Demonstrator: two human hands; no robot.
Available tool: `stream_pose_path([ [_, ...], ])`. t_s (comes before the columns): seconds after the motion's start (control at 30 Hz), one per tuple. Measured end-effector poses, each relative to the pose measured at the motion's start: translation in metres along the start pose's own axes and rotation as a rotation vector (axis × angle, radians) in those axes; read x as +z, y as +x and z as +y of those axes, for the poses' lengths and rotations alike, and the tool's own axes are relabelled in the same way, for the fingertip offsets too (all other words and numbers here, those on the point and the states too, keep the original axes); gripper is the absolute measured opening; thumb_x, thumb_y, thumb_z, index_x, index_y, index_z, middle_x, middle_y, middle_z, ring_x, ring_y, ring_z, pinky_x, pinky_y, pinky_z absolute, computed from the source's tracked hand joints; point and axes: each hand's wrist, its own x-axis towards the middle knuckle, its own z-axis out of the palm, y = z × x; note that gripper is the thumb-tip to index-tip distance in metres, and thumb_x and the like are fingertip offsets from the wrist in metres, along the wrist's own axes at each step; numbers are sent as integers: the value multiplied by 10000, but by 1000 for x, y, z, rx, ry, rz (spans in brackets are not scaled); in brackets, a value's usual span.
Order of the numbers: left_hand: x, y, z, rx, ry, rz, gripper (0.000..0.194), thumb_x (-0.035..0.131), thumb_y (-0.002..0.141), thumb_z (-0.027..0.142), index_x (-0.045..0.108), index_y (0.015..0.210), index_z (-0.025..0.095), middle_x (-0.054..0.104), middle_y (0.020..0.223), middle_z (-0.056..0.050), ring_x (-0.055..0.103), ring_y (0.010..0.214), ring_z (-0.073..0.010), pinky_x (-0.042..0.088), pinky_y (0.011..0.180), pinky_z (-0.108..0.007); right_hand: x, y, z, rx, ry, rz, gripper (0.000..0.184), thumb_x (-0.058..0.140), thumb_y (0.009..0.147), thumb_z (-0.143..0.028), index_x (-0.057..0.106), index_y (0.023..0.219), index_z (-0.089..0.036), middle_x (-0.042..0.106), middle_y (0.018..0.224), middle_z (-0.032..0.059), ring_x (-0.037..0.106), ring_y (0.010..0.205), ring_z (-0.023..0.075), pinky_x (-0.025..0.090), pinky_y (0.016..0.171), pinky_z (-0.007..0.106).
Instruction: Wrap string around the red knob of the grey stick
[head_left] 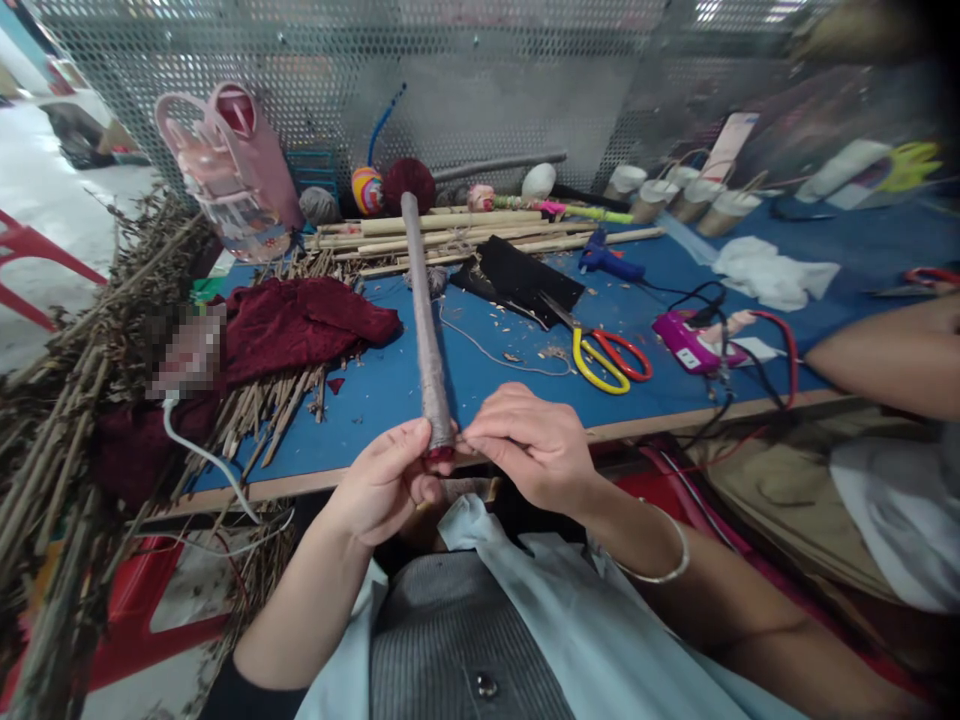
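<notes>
A long stick wrapped in grey yarn (421, 310) points away from me over the blue table, its near end dark red. My left hand (386, 475) is closed around that near end, thumb on top. Right beside it, my right hand (529, 445) is closed in a pinch on what looks like a thin grey strand at the wrapping; the fingers partly hide it. A small grey yarn ball (431, 280) lies beside the stick, and a loose grey strand (495, 357) trails over the table. Behind the stick's far end sits a dark red ball (409, 186).
Scissors with yellow and red handles (604, 360) lie by black cloth (517, 280). Dark red fabric (300, 325) and dry stalks (67, 410) fill the left. A blue glue gun (611, 258) and purple power strip (694, 342) are right, near another person's arm (892, 355).
</notes>
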Motion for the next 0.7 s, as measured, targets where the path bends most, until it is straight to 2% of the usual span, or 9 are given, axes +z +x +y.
stream_pose_path([
  [0.1,4,0,-1,27,74,41,319,803,638,340,680,779,82,655,701,-50,576,552,-71,499,446,-127,-2,0,-6,-21,-81,-50,179,545,856,-127,659,733,-189,700,676,12,629,635,133,435,698,328],
  [0.2,4,1,-3,36,70,31,280,787,664,322,670,756,86,657,679,-36,567,511,-52,541,505,-148,-9,3,-8,-58,-181,-109,161,550,859,-136,649,745,-191,689,686,3,608,650,128,398,744,345],
  [0.27,3,3,-4,37,59,8,256,774,686,314,667,755,92,630,638,-11,553,496,-42,551,529,-155,-17,12,-7,-122,-251,-203,128,571,856,-156,654,769,-198,691,705,-9,595,680,128,364,792,364],
  [0.37,2,5,-4,33,38,-7,264,785,675,318,662,757,99,621,633,2,541,491,-31,549,543,-147,-28,34,-6,-232,-312,-414,115,579,865,-214,672,798,-226,700,735,-24,580,741,139,319,840,387],
  [0.57,3,5,-7,52,-78,21,346,838,603,286,631,838,141,657,679,-8,623,594,-70,516,505,-110,-34,83,-4,-258,-268,-741,196,544,886,-300,693,774,-239,681,751,-21,557,790,141,328,870,377],
  [0.7,-1,5,-11,36,-137,9,323,819,635,305,612,816,136,660,675,-21,570,513,-40,513,502,-110,-29,99,-1,-243,-167,-822,195,541,883,-293,687,780,-216,666,751,-19,576,788,129,362,868,342],
])
